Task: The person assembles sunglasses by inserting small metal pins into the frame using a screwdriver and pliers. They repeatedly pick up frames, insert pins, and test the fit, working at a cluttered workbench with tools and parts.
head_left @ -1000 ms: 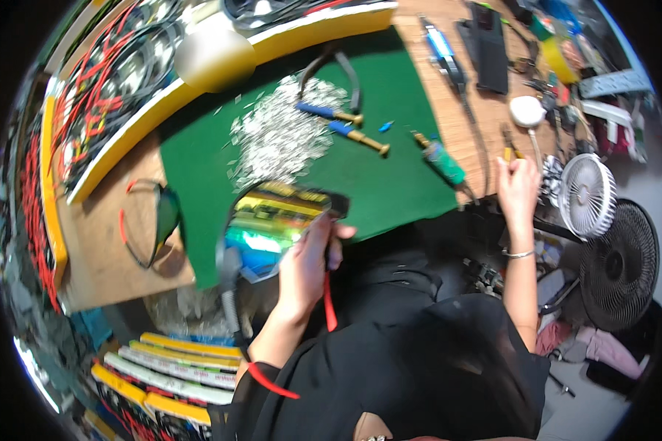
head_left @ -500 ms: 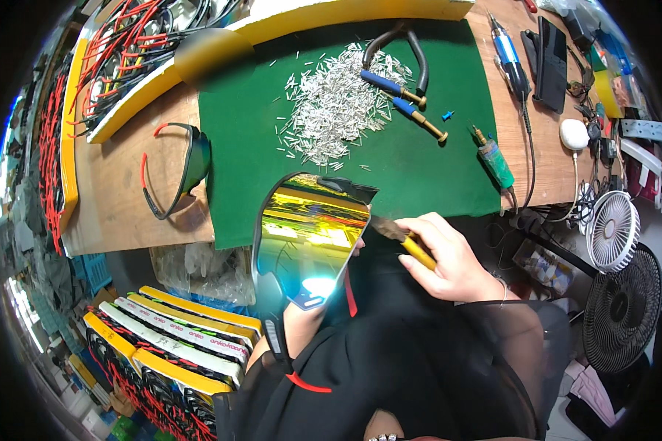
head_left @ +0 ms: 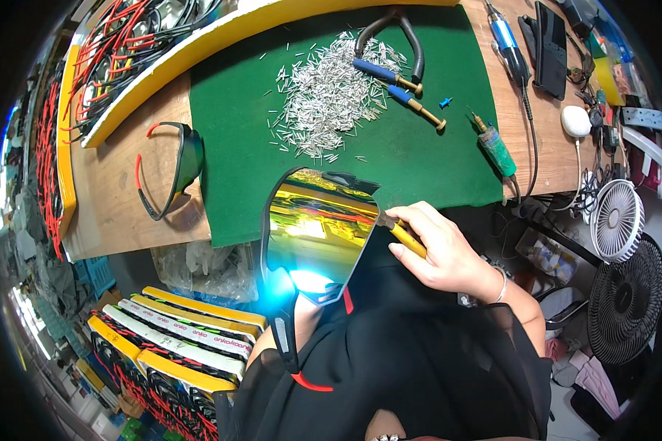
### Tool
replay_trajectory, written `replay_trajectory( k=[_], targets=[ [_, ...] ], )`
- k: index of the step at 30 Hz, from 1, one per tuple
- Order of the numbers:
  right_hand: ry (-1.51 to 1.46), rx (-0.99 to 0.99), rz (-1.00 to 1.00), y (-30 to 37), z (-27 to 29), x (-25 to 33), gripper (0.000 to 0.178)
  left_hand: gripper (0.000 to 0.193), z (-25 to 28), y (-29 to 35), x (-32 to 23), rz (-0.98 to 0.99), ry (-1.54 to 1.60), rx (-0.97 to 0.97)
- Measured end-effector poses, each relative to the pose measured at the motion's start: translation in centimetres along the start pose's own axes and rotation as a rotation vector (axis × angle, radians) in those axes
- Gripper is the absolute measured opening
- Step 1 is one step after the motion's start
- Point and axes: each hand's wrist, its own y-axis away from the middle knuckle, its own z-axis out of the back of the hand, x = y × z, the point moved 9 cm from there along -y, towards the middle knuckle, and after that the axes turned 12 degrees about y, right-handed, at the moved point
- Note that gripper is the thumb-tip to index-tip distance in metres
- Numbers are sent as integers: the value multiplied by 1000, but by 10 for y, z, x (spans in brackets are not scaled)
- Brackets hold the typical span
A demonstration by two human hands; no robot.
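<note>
A thin, pale bracelet (head_left: 502, 285) sits just behind the right hand (head_left: 438, 250). Farther back, a loose black sleeve (head_left: 522, 338) looks thin and sheer. Behind and left of the hand, black clothing (head_left: 397, 356) hangs in soft folds, with small, pale, bead-like pieces (head_left: 382, 438) near its neckline (head_left: 384, 411).

A wooden table (head_left: 107, 202) overlooks pale floor (head_left: 564, 413); bright light (head_left: 28, 320) streaks the left.

held sunglasses (head_left: 320, 235): 1 | bench sunglasses (head_left: 190, 158): 1 | blue-and-brass tools (head_left: 377, 71): 2 | fans (head_left: 616, 220): 2

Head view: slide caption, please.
Right hand holds yellow-handled tool beside mirrored glasses; silvery pins lie heaped on green mat.
</note>
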Motion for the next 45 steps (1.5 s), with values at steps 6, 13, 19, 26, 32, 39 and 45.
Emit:
replay_trajectory(
  k=[6,13,19,26,32,39,45],
  targets=[
    [-43,61,10,-3,-8,2,31,35,7,2,-10,-79,-339,3],
    [-139,86,-13,1,-17,-4,30,32,7,2,-10,-28,-344,-28],
    [298,-97,124,3,0,12,34,26,-26,7,-25,-167,-226,169],
    [-57,73,-61,8,-4,2,32,27,-7,7,-1,4,31,49],
    [351,-90,144,9,3,18,38,23,-26,14,-23,-138,-248,215],
    [67,49,-2,10,2,11,32,22,-6,10,-6,-36,-20,41],
    [-206,221,-123,16,-12,-8,30,27,-21,8,-14,-90,-220,207]
  ],
)
